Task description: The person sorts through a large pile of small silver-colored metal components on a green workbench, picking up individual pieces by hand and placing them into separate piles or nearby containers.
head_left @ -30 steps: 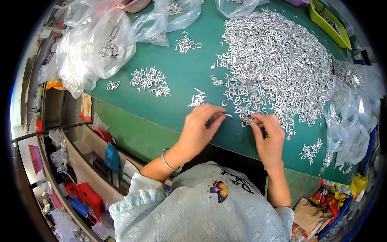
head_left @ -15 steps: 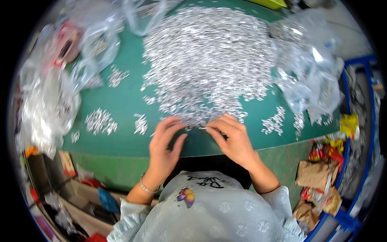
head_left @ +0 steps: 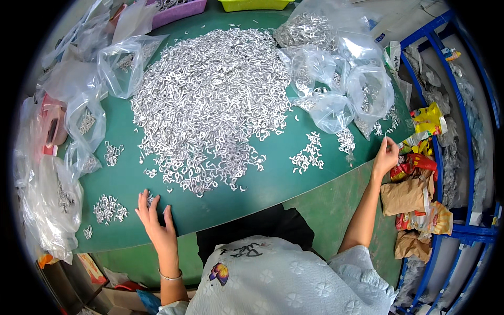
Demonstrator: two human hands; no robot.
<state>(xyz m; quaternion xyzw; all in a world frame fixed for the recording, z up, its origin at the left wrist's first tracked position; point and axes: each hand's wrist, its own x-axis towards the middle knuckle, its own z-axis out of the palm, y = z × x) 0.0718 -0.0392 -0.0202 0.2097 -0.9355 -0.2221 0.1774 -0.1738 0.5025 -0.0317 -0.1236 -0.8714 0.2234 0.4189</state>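
A broad heap of small silvery hook-shaped metal pieces (head_left: 215, 100) covers the middle of the green table (head_left: 210, 215). My left hand (head_left: 157, 224) rests at the near edge with its fingers apart, partly over a little group of these pieces (head_left: 150, 199). Far to the right, at the table's corner, my right hand (head_left: 387, 155) is closed in a pinch; what is between the fingertips is too small to make out. Just beyond it lie a few loose pieces (head_left: 392, 122). A scattered small pile (head_left: 307, 153) lies between the heap and my right hand.
Clear plastic bags (head_left: 370, 89) with metal parts stand at the right, and more bags (head_left: 63, 205) line the left. Small piles (head_left: 110, 209) lie left of my left hand. Purple (head_left: 178, 13) and yellow-green trays (head_left: 255, 5) sit at the back. A blue rack (head_left: 438, 173) stands beyond the right edge.
My hands have parted from the heap's near edge: the right has swung far right to the table's corner, the left has moved left onto a small group. The view has turned right.
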